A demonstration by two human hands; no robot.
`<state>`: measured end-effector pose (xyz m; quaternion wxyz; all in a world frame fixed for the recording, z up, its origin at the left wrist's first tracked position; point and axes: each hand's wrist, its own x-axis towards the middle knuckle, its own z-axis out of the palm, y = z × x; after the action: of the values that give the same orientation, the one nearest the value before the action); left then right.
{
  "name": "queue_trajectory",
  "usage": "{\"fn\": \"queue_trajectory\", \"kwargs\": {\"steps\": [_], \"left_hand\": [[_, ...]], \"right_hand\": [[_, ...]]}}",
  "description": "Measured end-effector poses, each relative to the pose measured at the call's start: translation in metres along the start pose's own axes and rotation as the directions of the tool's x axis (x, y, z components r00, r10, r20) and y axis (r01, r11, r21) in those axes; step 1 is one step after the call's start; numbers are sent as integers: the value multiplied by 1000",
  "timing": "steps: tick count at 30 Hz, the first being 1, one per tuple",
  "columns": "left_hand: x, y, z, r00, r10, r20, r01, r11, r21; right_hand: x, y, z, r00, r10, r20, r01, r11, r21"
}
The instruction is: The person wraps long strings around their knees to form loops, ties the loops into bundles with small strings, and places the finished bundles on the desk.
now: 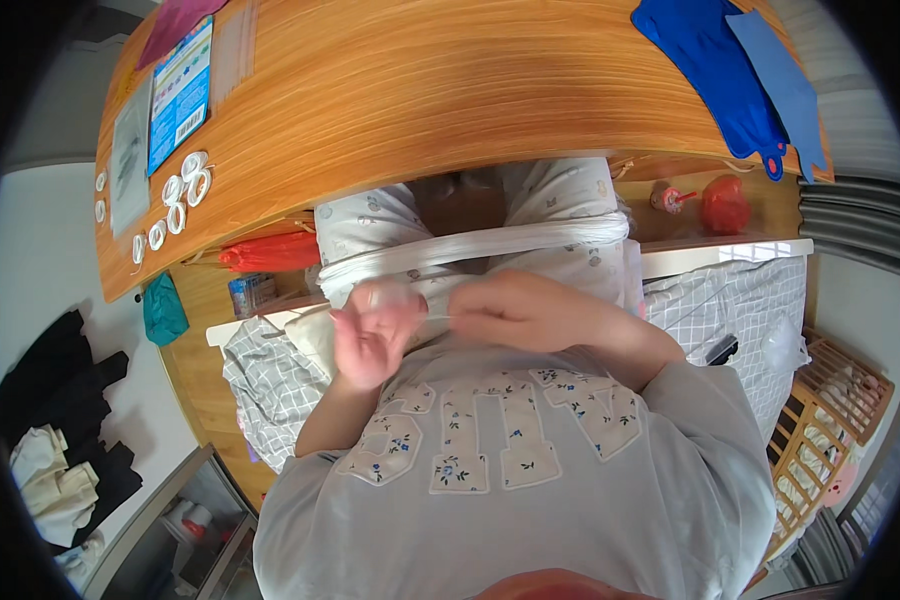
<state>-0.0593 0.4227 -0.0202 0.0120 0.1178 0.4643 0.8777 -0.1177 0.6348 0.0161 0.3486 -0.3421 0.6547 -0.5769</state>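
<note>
A wide loop of white yarn (470, 246) is stretched round both of my knees. My left hand (365, 335) is raised palm up over my lap, thumb out and fingers curled. Motion blurs a pale winding of yarn about its fingers. From there a thin white strand (437, 318) runs across to my right hand (505, 310), whose fingers are closed together on it. The right fingertips are partly blurred, so the exact grip is hard to see. Both hands are between the knees and my chest, below the table edge.
On the wooden table (400, 90), several small white yarn coils (175, 190) lie at left beside a blue printed package (182, 95) and a clear bag (130, 160). A blue pouch (715, 70) lies at right. Under the tabletop are a red bag (270, 252) and a red bundle (725, 205).
</note>
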Motion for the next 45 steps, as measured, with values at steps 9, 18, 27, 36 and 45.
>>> {"fn": "queue_trajectory", "kwargs": {"steps": [9, 18, 27, 36, 45], "left_hand": [[16, 5, 15, 985, -132, -109, 171, 740, 650], [10, -5, 4, 971, -187, 148, -11, 587, 810], [-2, -11, -15, 890, -394, 229, 332, 905, 266], [17, 3, 9, 945, -314, 86, 320, 945, -66], [16, 3, -8, 858, -512, 31, 268, 500, 824]], "right_hand": [[-13, 6, 1, 996, 25, 91, -7, 981, -195], [-14, -12, -7, 956, 135, 259, -52, 951, -306], [-12, -12, -34, 989, 141, -46, -129, 970, 208], [0, 42, -19, 980, 197, 21, -196, 980, -20], [12, -5, -17, 953, -65, -295, 6, 981, -196]]}}
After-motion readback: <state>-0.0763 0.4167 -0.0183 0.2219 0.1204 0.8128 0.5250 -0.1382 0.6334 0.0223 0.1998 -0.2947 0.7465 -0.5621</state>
